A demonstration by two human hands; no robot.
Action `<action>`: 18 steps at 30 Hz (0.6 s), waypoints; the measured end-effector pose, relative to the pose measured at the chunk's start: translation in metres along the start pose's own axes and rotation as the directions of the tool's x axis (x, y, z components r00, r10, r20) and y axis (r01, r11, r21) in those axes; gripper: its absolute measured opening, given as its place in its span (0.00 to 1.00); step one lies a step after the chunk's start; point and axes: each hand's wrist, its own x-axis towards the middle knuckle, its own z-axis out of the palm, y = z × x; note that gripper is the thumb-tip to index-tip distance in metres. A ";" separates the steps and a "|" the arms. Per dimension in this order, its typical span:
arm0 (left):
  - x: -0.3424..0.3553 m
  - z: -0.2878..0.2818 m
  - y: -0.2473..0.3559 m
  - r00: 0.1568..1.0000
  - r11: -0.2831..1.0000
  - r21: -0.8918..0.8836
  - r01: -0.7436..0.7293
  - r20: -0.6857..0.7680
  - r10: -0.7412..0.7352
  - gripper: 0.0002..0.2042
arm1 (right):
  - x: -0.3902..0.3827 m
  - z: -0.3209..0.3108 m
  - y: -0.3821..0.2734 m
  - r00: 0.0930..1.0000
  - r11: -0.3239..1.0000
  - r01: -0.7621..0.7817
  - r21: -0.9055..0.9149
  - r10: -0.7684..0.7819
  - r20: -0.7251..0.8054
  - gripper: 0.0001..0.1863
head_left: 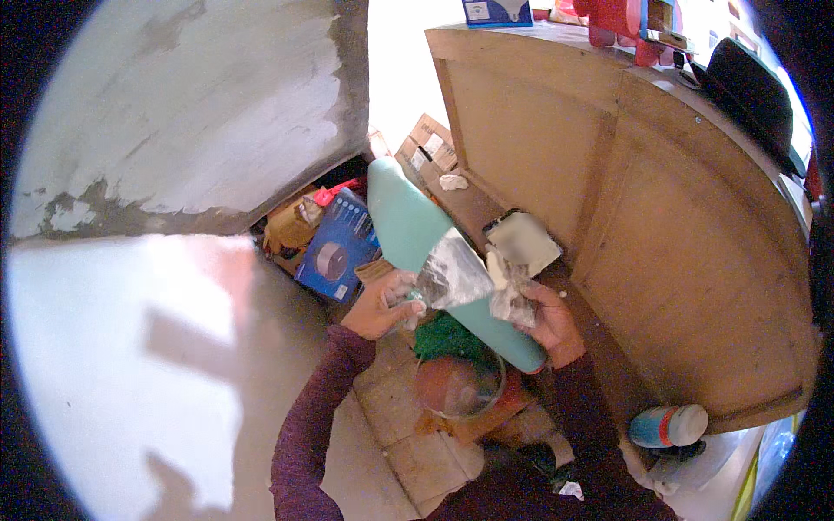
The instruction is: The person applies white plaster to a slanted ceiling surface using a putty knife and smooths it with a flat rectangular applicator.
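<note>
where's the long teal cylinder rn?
Head view, centre: the long teal cylinder slants from the cardboard boxes down toward the person, held between the left hand and right hand, beside the wooden counter panel.

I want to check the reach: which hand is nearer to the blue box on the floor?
Left. The left hand is just right of the blue box, almost beside it. The right hand is farther right, beyond the green tube, on crumpled plastic wrap.
</note>
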 end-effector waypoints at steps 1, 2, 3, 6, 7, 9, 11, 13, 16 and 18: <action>-0.010 -0.002 0.006 0.991 0.988 -0.096 0.117 0.076 -0.110 0.16 | 0.000 0.000 0.005 0.998 0.999 -0.038 -0.025 0.039 0.042 0.24; -0.017 -0.004 0.005 0.986 0.979 -0.146 0.141 0.113 -0.125 0.17 | 0.000 0.002 0.011 0.996 0.998 -0.061 -0.010 0.062 0.061 0.24; -0.026 -0.007 0.005 0.980 0.967 -0.195 0.164 0.144 -0.137 0.17 | 0.001 0.016 0.017 0.993 0.996 -0.088 0.002 0.087 0.083 0.24; -0.055 -0.003 -0.004 0.980 0.938 -0.308 0.158 0.165 -0.111 0.19 | 0.005 0.007 0.043 0.986 0.991 -0.134 -0.001 0.133 0.104 0.23; -0.065 -0.002 -0.005 0.984 0.932 -0.336 0.140 0.156 -0.091 0.20 | 0.007 0.006 0.050 0.984 0.990 -0.142 -0.010 0.142 0.108 0.23; -0.084 0.002 -0.001 0.984 0.926 -0.341 0.162 0.124 -0.127 0.20 | 0.002 0.009 0.060 0.986 0.989 -0.136 -0.052 0.140 0.095 0.23; -0.101 0.006 -0.006 0.985 0.932 -0.323 0.166 0.087 -0.146 0.20 | -0.004 0.018 0.067 0.985 0.989 -0.135 -0.064 0.140 0.097 0.22; -0.117 0.008 -0.014 0.989 0.948 -0.281 0.148 0.048 -0.140 0.20 | -0.011 0.037 0.075 0.984 0.990 -0.133 -0.050 0.138 0.114 0.21; -0.146 0.016 -0.006 0.981 0.936 -0.296 0.191 0.016 -0.195 0.19 | -0.021 0.040 0.094 0.978 0.984 -0.163 -0.067 0.170 0.122 0.21; -0.164 0.020 -0.006 0.978 0.940 -0.277 0.198 -0.002 -0.206 0.18 | -0.027 0.044 0.104 0.973 0.983 -0.164 -0.088 0.176 0.149 0.21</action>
